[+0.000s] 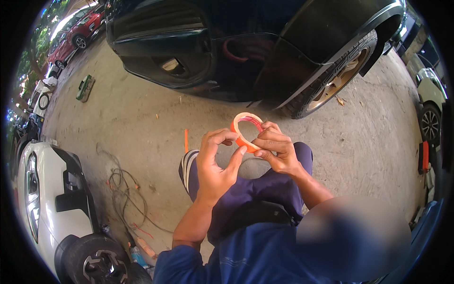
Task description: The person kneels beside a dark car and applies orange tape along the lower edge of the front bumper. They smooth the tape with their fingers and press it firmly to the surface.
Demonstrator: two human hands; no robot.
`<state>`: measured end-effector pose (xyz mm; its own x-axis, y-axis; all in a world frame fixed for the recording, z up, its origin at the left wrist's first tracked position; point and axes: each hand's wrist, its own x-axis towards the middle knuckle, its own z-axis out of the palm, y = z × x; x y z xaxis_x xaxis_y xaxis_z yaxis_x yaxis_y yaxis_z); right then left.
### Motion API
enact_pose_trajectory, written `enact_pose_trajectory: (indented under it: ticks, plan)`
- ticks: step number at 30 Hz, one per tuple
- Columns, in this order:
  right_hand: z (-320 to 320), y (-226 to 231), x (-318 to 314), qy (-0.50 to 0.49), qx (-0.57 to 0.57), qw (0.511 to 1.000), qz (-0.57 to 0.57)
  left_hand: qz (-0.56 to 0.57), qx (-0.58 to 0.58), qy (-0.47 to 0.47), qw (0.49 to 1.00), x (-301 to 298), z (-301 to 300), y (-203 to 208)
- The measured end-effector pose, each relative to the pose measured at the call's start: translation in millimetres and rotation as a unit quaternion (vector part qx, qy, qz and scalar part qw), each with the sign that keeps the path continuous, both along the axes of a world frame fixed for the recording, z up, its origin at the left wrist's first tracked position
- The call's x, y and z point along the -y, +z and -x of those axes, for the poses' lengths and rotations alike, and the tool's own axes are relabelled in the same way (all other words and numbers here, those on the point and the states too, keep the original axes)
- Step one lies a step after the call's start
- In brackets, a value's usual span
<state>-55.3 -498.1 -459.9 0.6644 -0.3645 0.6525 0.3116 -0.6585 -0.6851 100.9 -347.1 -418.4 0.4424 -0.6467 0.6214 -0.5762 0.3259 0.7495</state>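
Observation:
A roll of orange tape (240, 140) is held up above my lap, tilted so that its pale inner ring shows. My right hand (276, 146) grips the roll's right side, thumb and fingers closed round the band. At the lower left of the roll, my left hand (215, 163) has its thumb and forefinger on the orange outer face, pinching at the band. Whether a loose tape end lies between those fingertips I cannot make out. Just beyond the roll stands a dark car's bumper (231, 90).
The dark car's front wheel (331, 85) is ahead to the right. A thin orange strip (186, 140) lies by my left knee. Leftward are a coiled cable (125, 189), a blue power tool (137, 255), a white car (47, 189) and a green case (85, 88) on the concrete floor.

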Motion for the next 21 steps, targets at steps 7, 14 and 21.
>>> enact_pose_trajectory:
  ticks: [7, 14, 21]
  plan:
    - [5, -18, -2, -0.11, -0.012, 0.988, 0.109, -0.025, -0.147, -0.031, 0.988, 15, 16, -20]
    - [6, -28, 3, -0.144, 0.004, 0.976, 0.164, -0.028, -0.177, -0.032, 0.983, 24, 27, -27]
    - [9, -29, 2, -0.162, -0.009, 0.972, 0.17, -0.011, -0.174, -0.015, 0.985, 31, 32, -32]
